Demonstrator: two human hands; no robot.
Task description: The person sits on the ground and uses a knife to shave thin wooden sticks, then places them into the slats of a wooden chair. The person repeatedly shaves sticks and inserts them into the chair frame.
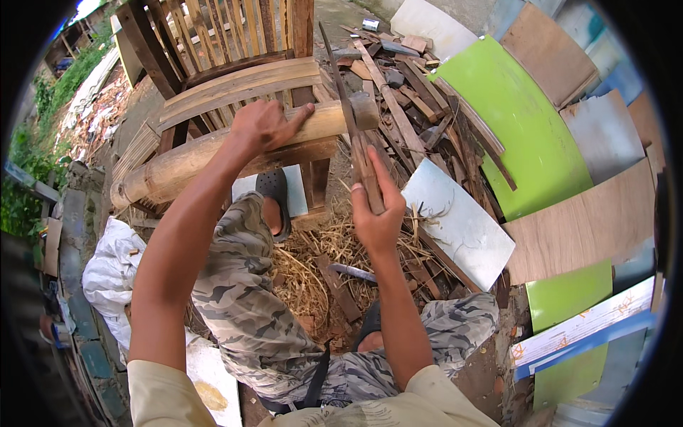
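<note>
A thick bamboo pole (192,158) lies across a wooden bench or chair seat, tilted up toward the right. My left hand (263,124) presses down on it from above, with fingers curled over it and the thumb stretched along it. My right hand (377,213) grips the wooden handle of a hand saw (346,99), index finger along the handle. The long dark blade points away from me and crosses the pole near its right end, just left of the darker end piece (366,112). Its teeth do not show, and how deep it sits in the bamboo is hard to tell.
The slatted wooden chair (242,78) stands ahead. Wood scraps (420,92) are heaped to its right, beside green and brown boards (512,128). Shavings (302,274) cover the ground between my feet. A white sack (112,263) lies at left by a low wall (75,228).
</note>
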